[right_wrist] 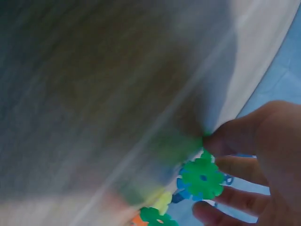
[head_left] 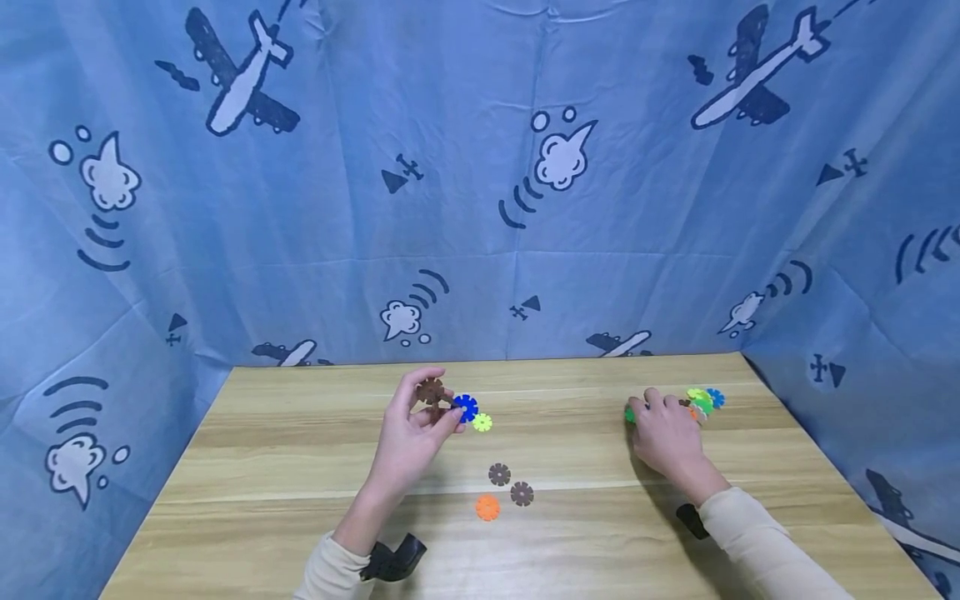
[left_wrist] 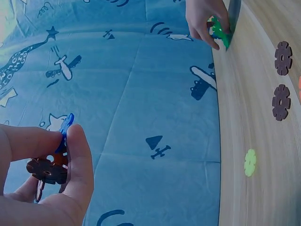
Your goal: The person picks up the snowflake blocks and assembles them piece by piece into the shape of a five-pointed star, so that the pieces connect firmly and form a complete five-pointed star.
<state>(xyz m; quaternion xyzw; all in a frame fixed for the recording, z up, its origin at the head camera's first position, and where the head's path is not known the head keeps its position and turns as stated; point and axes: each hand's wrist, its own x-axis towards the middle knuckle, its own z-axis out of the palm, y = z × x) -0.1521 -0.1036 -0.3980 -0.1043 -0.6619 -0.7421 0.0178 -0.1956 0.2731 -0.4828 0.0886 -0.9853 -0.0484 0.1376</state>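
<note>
In the head view my left hand (head_left: 405, 437) is raised over the table and holds a small joined piece of notched discs. A blue notched disc (head_left: 466, 408) is pinched between thumb and forefinger, and a brown notched disc (head_left: 431, 391) shows behind it; the left wrist view also shows an orange-brown part (left_wrist: 59, 158) among them. At the right, my right hand (head_left: 667, 433) reaches down beside a small pile of discs. Its fingers pinch a green notched disc (right_wrist: 203, 177), partly covered in the head view.
A yellow-green disc (head_left: 482, 422) lies near the left hand. Two brown discs (head_left: 499, 474) and an orange disc (head_left: 487, 507) lie nearer the front. The mixed pile (head_left: 701, 402) sits at the right. A blue printed curtain (head_left: 480, 208) surrounds the wooden table (head_left: 247, 467).
</note>
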